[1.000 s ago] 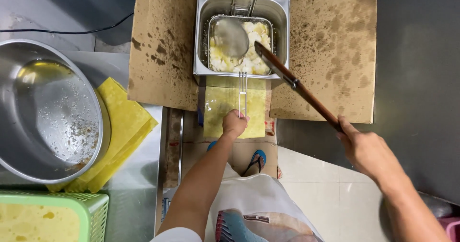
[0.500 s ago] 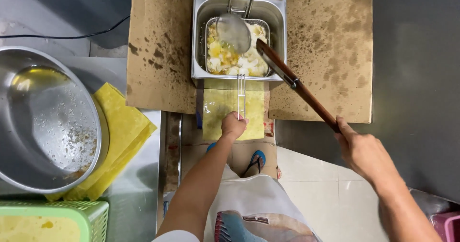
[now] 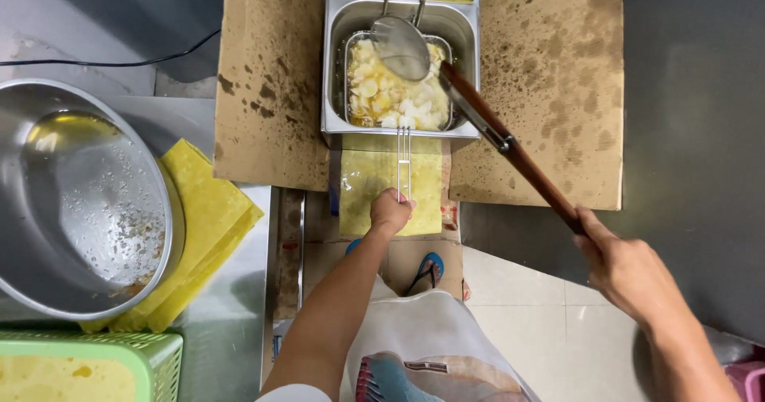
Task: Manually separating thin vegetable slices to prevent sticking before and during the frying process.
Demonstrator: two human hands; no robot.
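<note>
- Right now your left hand (image 3: 390,211) is gripping the wire handle (image 3: 404,163) of the fry basket (image 3: 351,79), fist closed tight around its near end.
- Basket is sitting inside the steel fryer (image 3: 335,67) at the far centre, holding pale yellow chips (image 3: 382,99) in bubbling oil.
- Your right hand (image 3: 629,270) is clutching the near end of a long wooden-handled skimmer (image 3: 510,149), fingers wrapped around it.
- Skimmer's round mesh head (image 3: 398,47) is hovering over the chips, tilted.
- Oil-spotted cardboard sheets (image 3: 263,83) are flanking the fryer left and right.
- Big steel bowl (image 3: 88,203) is resting on yellow cloth (image 3: 211,211) at left; green crate (image 3: 151,354) is sitting near left.
</note>
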